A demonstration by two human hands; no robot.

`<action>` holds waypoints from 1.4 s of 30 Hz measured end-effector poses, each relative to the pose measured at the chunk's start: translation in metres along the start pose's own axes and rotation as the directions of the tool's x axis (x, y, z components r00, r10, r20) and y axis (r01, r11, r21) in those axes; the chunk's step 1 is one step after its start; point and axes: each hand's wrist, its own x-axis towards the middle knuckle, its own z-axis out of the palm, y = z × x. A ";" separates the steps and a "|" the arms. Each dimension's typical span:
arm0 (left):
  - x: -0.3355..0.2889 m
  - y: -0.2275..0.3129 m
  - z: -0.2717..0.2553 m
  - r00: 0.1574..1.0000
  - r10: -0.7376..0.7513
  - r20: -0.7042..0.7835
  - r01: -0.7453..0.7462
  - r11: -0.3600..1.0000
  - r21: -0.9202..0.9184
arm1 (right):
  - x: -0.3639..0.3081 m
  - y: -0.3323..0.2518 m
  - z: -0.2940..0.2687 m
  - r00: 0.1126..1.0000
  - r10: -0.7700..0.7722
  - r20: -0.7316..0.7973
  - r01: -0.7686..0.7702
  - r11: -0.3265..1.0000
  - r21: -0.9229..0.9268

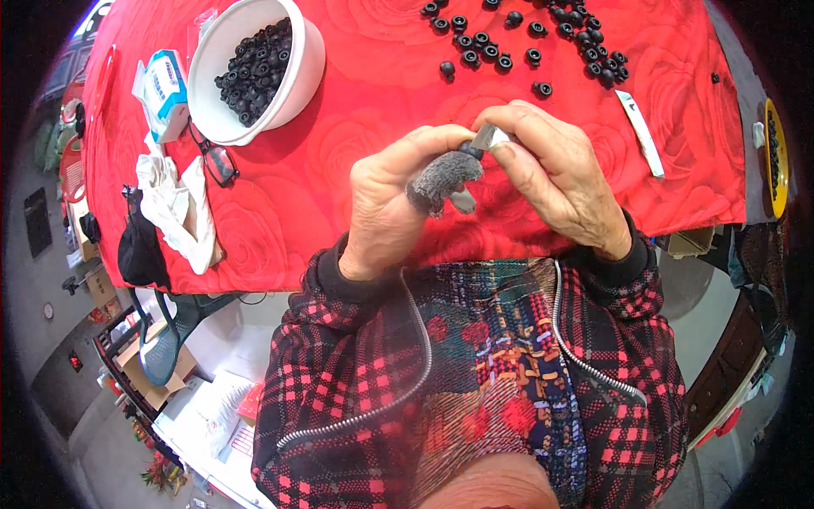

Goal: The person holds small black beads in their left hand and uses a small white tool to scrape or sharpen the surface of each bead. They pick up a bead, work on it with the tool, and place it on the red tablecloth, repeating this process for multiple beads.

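My left hand (383, 188) pinches a small black round part (471, 150) between thumb and fingers, above the near edge of the red-covered table. A fuzzy grey finger cover (441, 180) wraps at least one of its fingers. Close on the right, my right hand (555, 170) grips a small flat metal blade (485, 136) with white wrapping at its held end. The blade's tip touches or nearly touches the black part; I cannot tell which. Beyond my hands, several similar black parts (481, 51) lie loose on the table. More black parts (256, 72) fill a white bowl (307, 64).
Left of the bowl stands a blue and white box (163, 93). Glasses (220, 164), a white cloth (191, 212) and a black cloth item (140, 242) lie near the left edge. A white strip-like tool (640, 134) rests at right. Farther right is a yellow tray (782, 161).
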 end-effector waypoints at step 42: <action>0.000 -0.014 -0.008 0.936 -0.308 0.173 0.352 0.788 -0.505 | 0.006 -0.005 0.013 0.965 -0.217 -0.149 0.223 0.974 0.027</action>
